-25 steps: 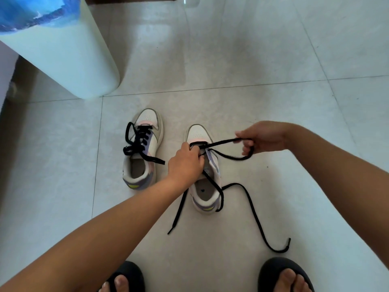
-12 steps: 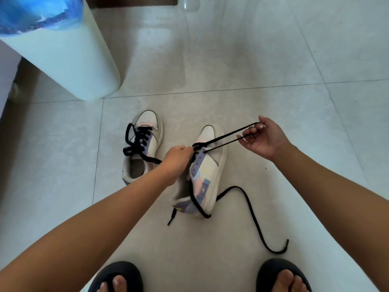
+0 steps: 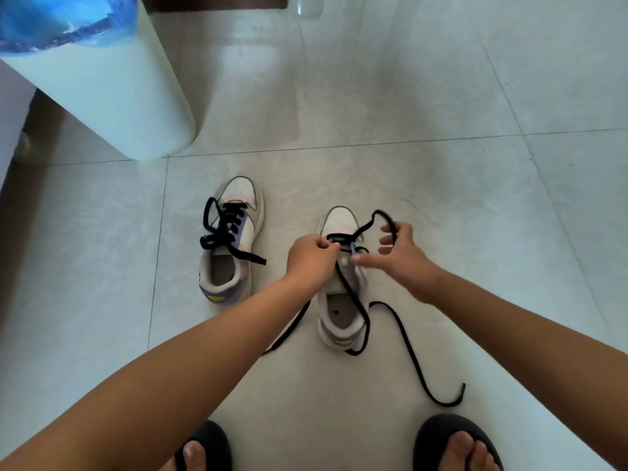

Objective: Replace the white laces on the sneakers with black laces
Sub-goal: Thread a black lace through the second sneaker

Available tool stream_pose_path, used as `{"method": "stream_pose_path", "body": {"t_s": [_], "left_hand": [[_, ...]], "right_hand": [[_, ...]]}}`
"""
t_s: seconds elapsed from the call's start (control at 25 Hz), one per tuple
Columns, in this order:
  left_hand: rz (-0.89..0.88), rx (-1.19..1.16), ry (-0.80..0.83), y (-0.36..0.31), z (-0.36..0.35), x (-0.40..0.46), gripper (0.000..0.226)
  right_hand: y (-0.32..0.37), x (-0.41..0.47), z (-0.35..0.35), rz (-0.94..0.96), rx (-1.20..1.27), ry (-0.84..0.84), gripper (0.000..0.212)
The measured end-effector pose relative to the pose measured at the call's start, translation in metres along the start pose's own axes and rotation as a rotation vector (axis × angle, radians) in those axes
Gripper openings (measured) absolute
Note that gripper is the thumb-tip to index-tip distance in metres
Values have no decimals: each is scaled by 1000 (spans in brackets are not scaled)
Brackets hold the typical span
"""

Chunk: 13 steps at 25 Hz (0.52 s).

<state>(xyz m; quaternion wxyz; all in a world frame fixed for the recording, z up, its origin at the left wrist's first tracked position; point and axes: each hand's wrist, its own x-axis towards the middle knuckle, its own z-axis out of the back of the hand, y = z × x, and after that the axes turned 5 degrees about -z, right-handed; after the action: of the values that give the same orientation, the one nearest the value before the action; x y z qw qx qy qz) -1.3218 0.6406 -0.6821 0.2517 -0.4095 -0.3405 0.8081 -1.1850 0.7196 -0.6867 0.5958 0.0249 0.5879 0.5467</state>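
Note:
Two white sneakers with purple and pink panels stand on the tiled floor. The left sneaker is fully laced with a black lace, its ends loose. The right sneaker stands upright and carries a black lace through its front eyelets only. My left hand grips this sneaker's upper by the front eyelets. My right hand, blurred, is just right of the shoe; a slack loop of the lace runs over its fingers, and one finger reaches toward the tongue. The lace's long ends trail on the floor on both sides.
A large white cylinder with a blue top stands at the upper left. At the bottom edge are my feet, in a black slipper on the left and another on the right. Pale floor tiles lie all around.
Half a second ago the right sneaker was tipped sideways with the lace pulled taut to the right. It now stands upright; my right hand has come back toward it and the lace hangs slack.

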Motion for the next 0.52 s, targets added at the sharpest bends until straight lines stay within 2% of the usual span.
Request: {"method": "stream_pose_path", "body": {"t_s": [0.08, 0.12, 0.2, 0.24, 0.32, 0.4, 0.44, 0.52], "left_hand": [[24, -18, -1, -3, -4, 0, 14], [25, -17, 10, -3, -3, 2, 12], [35, -29, 77, -6, 3, 5, 18], [58, -106, 130, -6, 8, 6, 20], [155, -415, 252, -5, 23, 7, 20], [223, -702, 333, 2, 43, 6, 33], [228, -802, 341, 5, 53, 6, 41], [227, -962, 317, 9, 69, 7, 39]], "right_hand": [[-14, -6, -17, 41, -137, 22, 89], [-20, -5, -21, 36, -146, 7, 90], [-22, -5, -22, -27, -36, -58, 78], [-23, -4, -21, -73, 58, -85, 71], [-25, -3, -20, -152, 222, -131, 64], [-25, -3, -16, -206, 334, -190, 62], [-23, -3, -13, -222, 371, -208, 62], [-20, -5, -11, -204, 336, -173, 61]]}}
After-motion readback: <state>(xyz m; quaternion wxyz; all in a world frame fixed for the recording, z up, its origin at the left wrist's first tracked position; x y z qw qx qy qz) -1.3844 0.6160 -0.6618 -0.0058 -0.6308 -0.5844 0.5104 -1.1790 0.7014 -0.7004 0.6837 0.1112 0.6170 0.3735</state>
